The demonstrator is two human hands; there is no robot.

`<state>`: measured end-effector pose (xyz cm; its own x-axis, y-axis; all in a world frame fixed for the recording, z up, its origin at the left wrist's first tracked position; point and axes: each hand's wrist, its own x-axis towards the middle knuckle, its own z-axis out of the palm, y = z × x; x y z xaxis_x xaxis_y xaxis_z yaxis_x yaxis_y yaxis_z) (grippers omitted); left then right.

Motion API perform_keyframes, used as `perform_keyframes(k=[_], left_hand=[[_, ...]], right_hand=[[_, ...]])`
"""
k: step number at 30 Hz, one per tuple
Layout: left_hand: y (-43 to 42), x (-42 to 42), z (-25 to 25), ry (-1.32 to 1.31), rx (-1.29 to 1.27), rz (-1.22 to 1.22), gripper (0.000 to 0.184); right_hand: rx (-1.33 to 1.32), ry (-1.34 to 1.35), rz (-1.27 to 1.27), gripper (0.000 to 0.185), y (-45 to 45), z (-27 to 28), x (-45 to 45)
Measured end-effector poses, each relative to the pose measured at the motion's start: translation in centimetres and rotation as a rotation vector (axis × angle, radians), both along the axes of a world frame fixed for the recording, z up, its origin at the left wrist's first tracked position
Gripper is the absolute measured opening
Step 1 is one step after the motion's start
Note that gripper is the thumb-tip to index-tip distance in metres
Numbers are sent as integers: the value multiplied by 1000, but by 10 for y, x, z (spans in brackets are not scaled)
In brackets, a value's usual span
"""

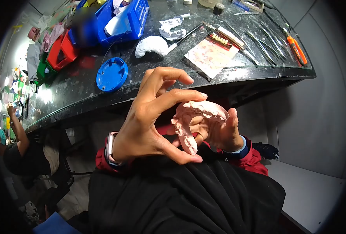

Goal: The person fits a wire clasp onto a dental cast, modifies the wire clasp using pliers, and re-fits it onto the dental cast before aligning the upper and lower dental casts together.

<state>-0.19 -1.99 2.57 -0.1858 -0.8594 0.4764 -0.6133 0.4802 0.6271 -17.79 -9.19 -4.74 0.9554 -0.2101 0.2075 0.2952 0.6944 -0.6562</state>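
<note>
A pink horseshoe-shaped dental cast [184,117] with tooth shapes along its arch is held up over my lap, in front of the bench edge. My left hand [143,117] curves around its left side, index fingertip at the top rim and thumb at the lower end. Behind and to the right, my right hand [219,134] grips it, the thumb by the arch's right end. Some right fingers are hidden behind the cast. Closest on the bench are a blue round lid [112,74] and a white plaster piece [152,46].
The dark bench [149,74] holds a white dental cast [172,29], a stained paper pad [210,56], several metal hand tools [264,46] and an orange-handled tool [297,50]. Blue [122,23], red [61,50] and green bins [45,70] stand left. Another person [21,156] is at far left.
</note>
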Motion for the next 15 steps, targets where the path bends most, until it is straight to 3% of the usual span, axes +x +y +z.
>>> perform_keyframes(k=[6, 8, 10, 12, 13, 15], left_hand=[[-10, 5, 0, 7, 51, -53, 88], [-14, 14, 10, -52, 54, -121, 103], [-17, 30, 15, 268, 64, -51, 95], [-30, 44, 16, 389, 63, 321, 66], [-38, 50, 13, 156, 8, 489, 53], [-50, 54, 4, -201, -8, 612, 52]], right_hand=[[77, 75, 13, 101, -1, 15, 0], [60, 149, -83, 107, 1, 20, 1], [59, 112, -114, 103, -2, 15, 2], [30, 36, -186, 100, -6, 7, 5], [30, 31, -219, 100, -7, 6, 4], [49, 25, -271, 100, -6, 5, 3]])
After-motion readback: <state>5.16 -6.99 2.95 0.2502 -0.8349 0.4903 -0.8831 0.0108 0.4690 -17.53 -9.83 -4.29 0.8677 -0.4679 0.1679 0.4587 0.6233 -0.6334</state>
